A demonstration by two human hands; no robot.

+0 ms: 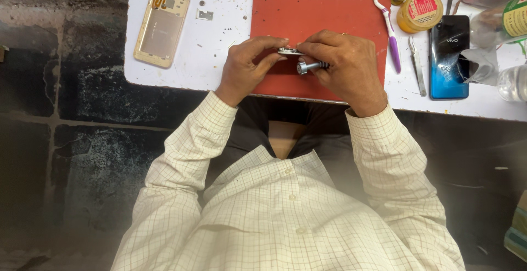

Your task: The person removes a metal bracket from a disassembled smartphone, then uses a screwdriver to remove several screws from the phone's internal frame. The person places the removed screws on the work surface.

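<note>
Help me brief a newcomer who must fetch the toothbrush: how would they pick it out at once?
Start at the red mat on the white table. Along its right edge lies the toothbrush, bristles at the far end. Its white and purple handle sets it apart from the metal tweezers and blue phone beside it.

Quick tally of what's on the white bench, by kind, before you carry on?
Phones or phone parts: 3 (blue phone, gold back cover, part in hands)
Hand tools: 3 (screwdriver, tweezers, toothbrush)
Red mats: 1
Yellow jars: 1
Total: 8
</note>
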